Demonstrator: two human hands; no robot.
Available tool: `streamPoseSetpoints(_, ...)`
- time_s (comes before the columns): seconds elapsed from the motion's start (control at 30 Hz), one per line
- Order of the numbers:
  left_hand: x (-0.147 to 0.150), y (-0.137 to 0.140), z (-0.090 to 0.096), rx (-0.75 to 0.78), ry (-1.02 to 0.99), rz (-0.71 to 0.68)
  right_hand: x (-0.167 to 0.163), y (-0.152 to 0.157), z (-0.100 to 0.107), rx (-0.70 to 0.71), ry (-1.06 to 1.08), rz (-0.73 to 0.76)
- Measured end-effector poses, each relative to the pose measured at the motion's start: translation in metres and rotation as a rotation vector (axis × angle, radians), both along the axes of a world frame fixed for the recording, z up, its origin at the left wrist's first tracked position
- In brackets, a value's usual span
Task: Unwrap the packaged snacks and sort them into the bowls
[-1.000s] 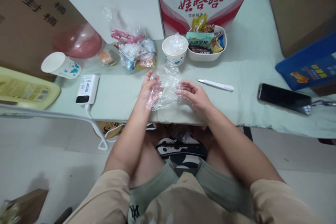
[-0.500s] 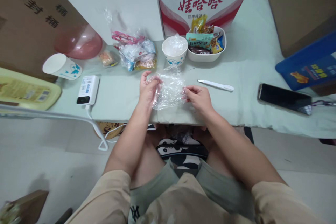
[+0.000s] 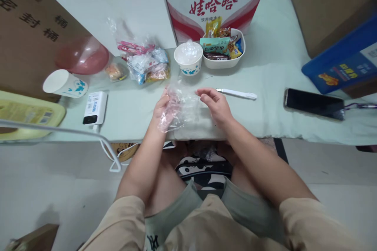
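Observation:
A crinkled clear plastic bag (image 3: 178, 111) hangs above the front edge of the cloth-covered table. My left hand (image 3: 163, 106) grips its left side, and part of the film lies over the fingers. Just right of the bag, my right hand (image 3: 214, 104) has its fingers apart and seems to hold nothing. Behind the bag stands a paper cup (image 3: 190, 66) stuffed with clear plastic. A white-handled craft knife (image 3: 238, 93) lies on the cloth beyond my right hand.
A white bowl of wrapped snacks (image 3: 226, 64), a bag of packets (image 3: 150, 62) and a tipped paper cup (image 3: 66, 83) sit at the back. A power bank (image 3: 96, 108) with a cable lies left, a phone (image 3: 313, 104) right. Boxes (image 3: 215, 4) line the back.
My right hand has let go of the bag's right side and opened. The bag has shifted left with my left hand and hangs looser. The whole view has moved slightly.

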State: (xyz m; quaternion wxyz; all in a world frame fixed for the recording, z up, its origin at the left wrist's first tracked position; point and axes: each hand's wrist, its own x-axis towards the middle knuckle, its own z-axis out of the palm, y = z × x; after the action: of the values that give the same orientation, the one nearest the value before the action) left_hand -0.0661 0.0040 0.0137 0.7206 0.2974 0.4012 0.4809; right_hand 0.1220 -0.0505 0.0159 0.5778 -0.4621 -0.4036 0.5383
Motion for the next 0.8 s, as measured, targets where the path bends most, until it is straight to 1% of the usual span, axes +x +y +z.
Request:
streamPoseSetpoints(0.07, 0.003, -0.002, 0.002, 0.006, -0.001, -0.011, -0.001, -0.002, 0.003, 0.036, 0.009, 0.055)
streamPoseSetpoints(0.2, 0.009, -0.006, 0.001, 0.068, 0.007, -0.013, -0.002, -0.005, 0.006, 0.049, 0.047, 0.175)
streamPoseSetpoints(0.3, 0.012, -0.005, -0.001, 0.074, 0.048, -0.006, -0.002, -0.006, 0.005, 0.048, 0.043, 0.182)
streamPoseSetpoints(0.43, 0.011, -0.002, -0.004, 0.087, 0.089, 0.023, 0.000, -0.006, 0.000, 0.044, 0.026, 0.149)
streamPoseSetpoints(0.5, 0.010, -0.001, -0.004, 0.105, 0.083, 0.019, 0.000, -0.004, -0.004, 0.016, -0.011, 0.106)
streamPoseSetpoints(0.6, 0.008, -0.001, -0.005, 0.115, 0.021, 0.000, 0.001, 0.001, -0.007, -0.091, -0.034, 0.061)
streamPoseSetpoints(0.7, 0.006, -0.001, -0.006, 0.066, -0.036, 0.020, 0.004, 0.004, -0.005, -0.178, 0.037, 0.077)
streamPoseSetpoints(0.8, 0.006, -0.001, -0.008, 0.011, -0.013, 0.076, 0.005, 0.004, 0.001, -0.208, 0.116, 0.087)
